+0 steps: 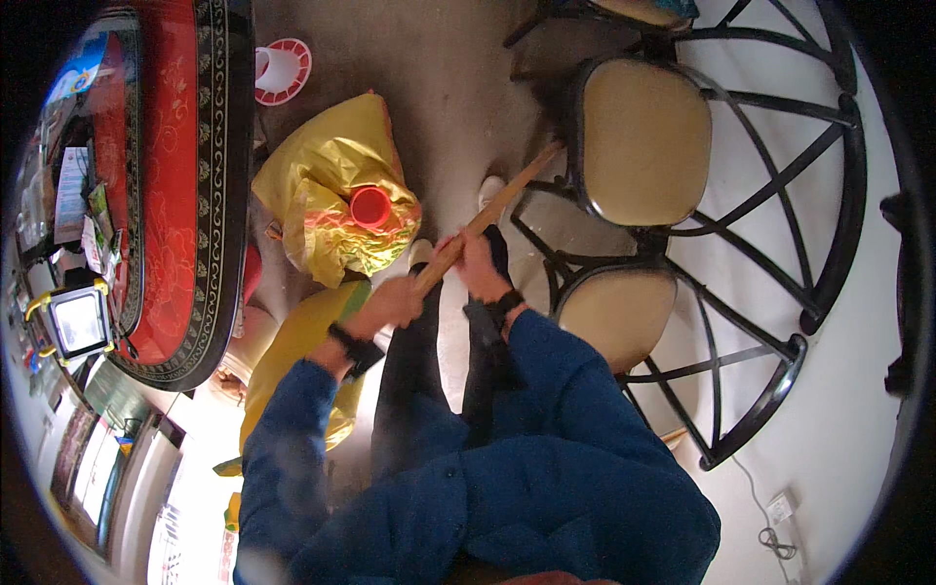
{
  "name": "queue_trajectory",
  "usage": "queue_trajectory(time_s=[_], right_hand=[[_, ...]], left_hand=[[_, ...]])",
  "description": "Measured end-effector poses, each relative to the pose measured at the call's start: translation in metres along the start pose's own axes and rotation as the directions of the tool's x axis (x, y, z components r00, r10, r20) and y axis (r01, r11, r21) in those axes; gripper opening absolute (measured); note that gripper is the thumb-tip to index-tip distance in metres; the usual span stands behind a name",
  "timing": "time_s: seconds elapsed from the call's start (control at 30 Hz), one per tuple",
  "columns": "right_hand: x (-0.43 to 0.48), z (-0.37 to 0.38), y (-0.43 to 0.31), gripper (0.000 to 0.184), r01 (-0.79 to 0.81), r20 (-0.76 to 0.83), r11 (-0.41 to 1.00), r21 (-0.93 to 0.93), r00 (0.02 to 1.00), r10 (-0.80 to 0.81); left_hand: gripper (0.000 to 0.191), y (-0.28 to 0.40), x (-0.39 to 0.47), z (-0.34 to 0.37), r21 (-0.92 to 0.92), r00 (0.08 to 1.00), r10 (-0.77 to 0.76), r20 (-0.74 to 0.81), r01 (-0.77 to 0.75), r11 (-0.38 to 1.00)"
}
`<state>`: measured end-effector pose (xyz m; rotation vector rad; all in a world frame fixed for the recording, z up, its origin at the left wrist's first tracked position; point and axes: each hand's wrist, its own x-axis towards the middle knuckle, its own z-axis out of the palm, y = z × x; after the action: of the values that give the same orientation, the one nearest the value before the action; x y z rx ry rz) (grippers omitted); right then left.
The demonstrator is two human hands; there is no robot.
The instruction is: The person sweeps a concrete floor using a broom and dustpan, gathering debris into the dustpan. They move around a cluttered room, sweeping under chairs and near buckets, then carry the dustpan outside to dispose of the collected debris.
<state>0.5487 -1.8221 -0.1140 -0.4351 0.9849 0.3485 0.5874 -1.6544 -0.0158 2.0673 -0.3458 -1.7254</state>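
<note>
A long wooden stick (504, 196) slants across the middle, held in both hands. My left hand (391, 301) is closed around its near end. Farther up, my right hand (475, 267) grips the same stick. Its far end reaches toward the seat of a black-framed chair (647, 142); whether it touches the chair, I cannot tell. Ahead of my left hand stands a yellow plastic sack (333, 157) with crumpled folds. A round red plastic container (371, 207) sits on it. Each wrist wears a black band.
On the left is a red table (172, 219) with a dark patterned border, carrying a work light (79, 322), papers and clutter. A second yellow sack (292, 351) lies beside my left arm. Another chair (621, 314) stands right. A red-and-white plastic item (285, 72) rests on the floor.
</note>
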Motion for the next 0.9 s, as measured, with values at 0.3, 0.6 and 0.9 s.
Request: queue_trajectory(time_s=[0.3,0.6,0.9], right_hand=[[0.043,-0.023,-0.02,0.035,-0.206,-0.152,0.875,-0.437,0.976,0.154],[-0.035,-0.041,0.126,0.047,-0.032,0.032,0.688,-0.725,0.996,0.081],[-0.152,-0.08,0.232,0.043,-0.183,-0.137,0.53,-0.828,0.983,0.126]], left_hand=[[0.026,0.0,0.034,0.012,0.183,0.937,0.093,-0.337,-0.032,0.983],[0.026,-0.057,-0.106,0.106,-0.436,0.929,-0.363,0.073,0.357,0.826],[0.019,-0.064,-0.22,0.222,-0.357,0.922,-0.315,0.226,0.38,0.853]])
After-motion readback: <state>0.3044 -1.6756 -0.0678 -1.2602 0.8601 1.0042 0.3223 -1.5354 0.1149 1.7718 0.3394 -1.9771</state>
